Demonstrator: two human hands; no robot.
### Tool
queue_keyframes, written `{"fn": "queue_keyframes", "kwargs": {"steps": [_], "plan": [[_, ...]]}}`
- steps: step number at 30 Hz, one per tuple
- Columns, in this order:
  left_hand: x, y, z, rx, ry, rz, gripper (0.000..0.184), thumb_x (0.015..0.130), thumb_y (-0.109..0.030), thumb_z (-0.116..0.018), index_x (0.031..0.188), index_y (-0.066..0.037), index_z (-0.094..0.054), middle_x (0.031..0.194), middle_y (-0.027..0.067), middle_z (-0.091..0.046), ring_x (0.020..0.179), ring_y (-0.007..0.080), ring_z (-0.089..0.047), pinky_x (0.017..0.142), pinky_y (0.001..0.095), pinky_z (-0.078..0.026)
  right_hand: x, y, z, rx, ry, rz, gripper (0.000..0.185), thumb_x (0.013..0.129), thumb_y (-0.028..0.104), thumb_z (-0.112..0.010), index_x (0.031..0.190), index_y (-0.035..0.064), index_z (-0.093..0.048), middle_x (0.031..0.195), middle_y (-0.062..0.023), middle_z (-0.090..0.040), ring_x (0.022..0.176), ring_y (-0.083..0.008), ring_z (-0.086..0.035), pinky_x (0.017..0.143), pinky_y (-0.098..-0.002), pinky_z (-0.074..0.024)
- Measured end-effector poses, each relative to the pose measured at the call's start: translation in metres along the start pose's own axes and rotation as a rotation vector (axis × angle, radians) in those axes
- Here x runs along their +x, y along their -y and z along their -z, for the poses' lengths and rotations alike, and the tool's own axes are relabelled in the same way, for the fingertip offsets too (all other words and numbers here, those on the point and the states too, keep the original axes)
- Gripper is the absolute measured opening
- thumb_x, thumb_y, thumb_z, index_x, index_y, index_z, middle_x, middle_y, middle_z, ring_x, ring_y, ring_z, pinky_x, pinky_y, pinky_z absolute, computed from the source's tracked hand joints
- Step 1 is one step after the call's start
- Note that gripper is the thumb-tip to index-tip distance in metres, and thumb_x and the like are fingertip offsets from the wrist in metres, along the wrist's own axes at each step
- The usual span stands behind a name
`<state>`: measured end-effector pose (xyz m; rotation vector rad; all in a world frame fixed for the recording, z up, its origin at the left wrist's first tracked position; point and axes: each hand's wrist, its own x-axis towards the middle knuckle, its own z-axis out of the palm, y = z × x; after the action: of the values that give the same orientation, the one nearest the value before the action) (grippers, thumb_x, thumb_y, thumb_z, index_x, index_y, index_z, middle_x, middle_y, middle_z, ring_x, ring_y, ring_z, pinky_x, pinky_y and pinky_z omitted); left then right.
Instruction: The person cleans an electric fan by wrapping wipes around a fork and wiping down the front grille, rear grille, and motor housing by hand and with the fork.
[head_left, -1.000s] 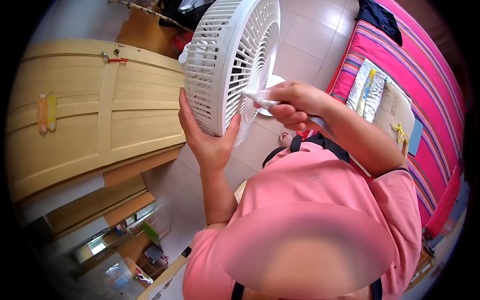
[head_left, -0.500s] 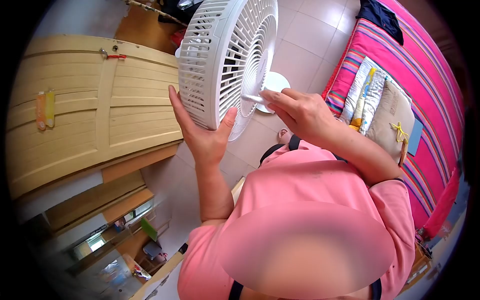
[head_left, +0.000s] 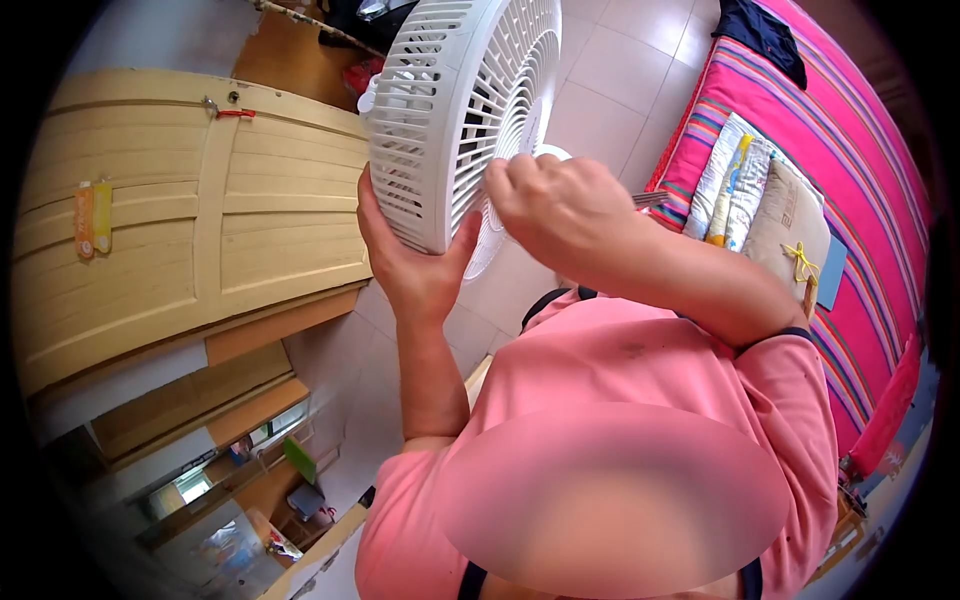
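Fan head [head_left: 452, 125] could tip or swing if left hand [head_left: 418, 275] slips, since lower rim sits cradled between thumb and fingers. Grille [head_left: 520, 85] could flex or get scratched if right hand [head_left: 565, 210] presses too hard. Right hand clenched, apparently around thin metallic utensil [head_left: 651, 199] poking out past its heel; grip itself hidden. Fan head directly above left palm, just left of right knuckles; contact there unclear.
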<state>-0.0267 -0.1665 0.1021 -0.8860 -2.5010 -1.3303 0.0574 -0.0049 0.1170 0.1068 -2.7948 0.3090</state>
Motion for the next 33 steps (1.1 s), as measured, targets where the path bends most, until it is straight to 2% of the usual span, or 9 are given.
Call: {"fn": "queue_keyframes", "kwargs": {"steps": [2, 7, 12, 17, 21, 23, 26, 31, 33], "plan": [[0.002, 0.005, -0.001, -0.029, -0.027, -0.001, 0.097, 0.061, -0.023, -0.087, 0.138, 0.001, -0.032, 0.129, 0.0194, -0.046, 0.117, 0.0316, -0.048, 0.097, 0.0402, -0.039, 0.007, 0.008, -0.001, -0.081, 0.086, -0.008, 0.018, 0.075, 0.011, -0.059, 0.089, 0.0026, -0.051, 0.076, -0.0069, -0.06, 0.07, -0.0196, -0.065, 0.052, -0.0295, -0.0502], [0.001, 0.006, 0.001, -0.083, -0.029, 0.028, 0.095, 0.061, -0.021, -0.085, 0.138, 0.0, -0.033, 0.127, 0.0198, -0.048, 0.116, 0.0316, -0.049, 0.097, 0.0397, -0.04, -0.011, -0.008, 0.011, 0.041, 0.144, -0.002, 0.022, 0.079, 0.013, -0.058, 0.097, 0.0007, -0.054, 0.081, -0.0077, -0.06, 0.075, -0.0211, -0.065, 0.057, -0.032, -0.0511], [0.003, 0.005, 0.001, -0.134, -0.005, 0.042, 0.094, 0.063, -0.02, -0.084, 0.138, 0.002, -0.032, 0.129, 0.0207, -0.046, 0.117, 0.0311, -0.049, 0.097, 0.0394, -0.039, -0.046, -0.033, 0.019, 0.01, 0.18, -0.165, 0.021, 0.085, 0.014, -0.056, 0.104, 0.0051, -0.055, 0.078, -0.0072, -0.058, 0.071, -0.0228, -0.063, 0.055, -0.0358, -0.0471], [-0.003, 0.01, -0.001, -0.165, -0.004, 0.023, 0.114, 0.062, -0.035, -0.087, 0.144, 0.003, -0.016, 0.139, 0.0235, -0.032, 0.127, 0.0322, -0.038, 0.104, 0.0402, -0.032, -0.056, -0.017, 0.002, 0.215, -0.042, -0.13, 0.02, 0.085, 0.015, -0.06, 0.103, 0.0082, -0.056, 0.073, -0.0068, -0.056, 0.058, -0.0252, -0.059, 0.047, -0.0353, -0.044], [-0.015, 0.022, 0.001, -0.149, 0.027, -0.094, 0.124, 0.062, -0.041, -0.087, 0.145, 0.002, -0.006, 0.144, 0.0237, -0.023, 0.133, 0.0327, -0.029, 0.107, 0.0418, -0.027, -0.053, -0.013, -0.019, 0.356, -0.05, -0.204, 0.014, 0.087, 0.016, -0.059, 0.098, 0.0081, -0.059, 0.072, -0.0072, -0.059, 0.059, -0.0263, -0.06, 0.049, -0.0356, -0.0453], [-0.025, 0.026, 0.002, -0.184, 0.053, -0.047, 0.12, 0.066, -0.02, -0.086, 0.147, -0.002, 0.0, 0.148, 0.0179, -0.022, 0.132, 0.0258, -0.03, 0.106, 0.036, -0.028, -0.052, -0.013, -0.027, 0.455, -0.07, -0.208, 0.015, 0.09, 0.019, -0.054, 0.094, 0.0054, -0.059, 0.065, -0.01, -0.06, 0.056, -0.0263, -0.061, 0.05, -0.0376, -0.0468], [-0.036, 0.034, 0.001, -0.181, 0.042, 0.001, 0.117, 0.066, -0.017, -0.085, 0.147, -0.002, -0.001, 0.146, 0.0171, -0.024, 0.13, 0.0261, -0.032, 0.106, 0.0361, -0.029, -0.047, -0.015, -0.025, 0.752, 0.099, -0.344, 0.019, 0.091, 0.021, -0.054, 0.088, 0.0033, -0.062, 0.065, -0.0118, -0.062, 0.058, -0.0267, -0.061, 0.05, -0.038, -0.0456], [-0.034, 0.027, -0.002, -0.255, 0.032, 0.04, 0.11, 0.065, -0.015, -0.084, 0.145, -0.001, -0.009, 0.14, 0.0171, -0.031, 0.126, 0.0268, -0.037, 0.104, 0.038, -0.031, -0.039, -0.016, -0.034, 1.296, 0.313, -0.511, 0.029, 0.094, 0.024, -0.054, 0.089, -0.0018, -0.064, 0.056, -0.0061, -0.053, 0.048, -0.0137, -0.052, 0.047, -0.0313, -0.0406], [-0.031, 0.028, -0.002, -0.275, 0.022, 0.051, 0.11, 0.063, -0.017, -0.085, 0.144, 0.0, -0.012, 0.137, 0.0179, -0.035, 0.125, 0.028, -0.039, 0.103, 0.0401, -0.032, -0.034, -0.015, -0.036, 1.456, 0.378, -0.554, 0.031, 0.099, 0.025, -0.048, 0.092, -0.0011, -0.062, 0.055, 0.0012, -0.044, 0.045, -0.004, -0.038, 0.042, -0.0238, -0.0305]]}}
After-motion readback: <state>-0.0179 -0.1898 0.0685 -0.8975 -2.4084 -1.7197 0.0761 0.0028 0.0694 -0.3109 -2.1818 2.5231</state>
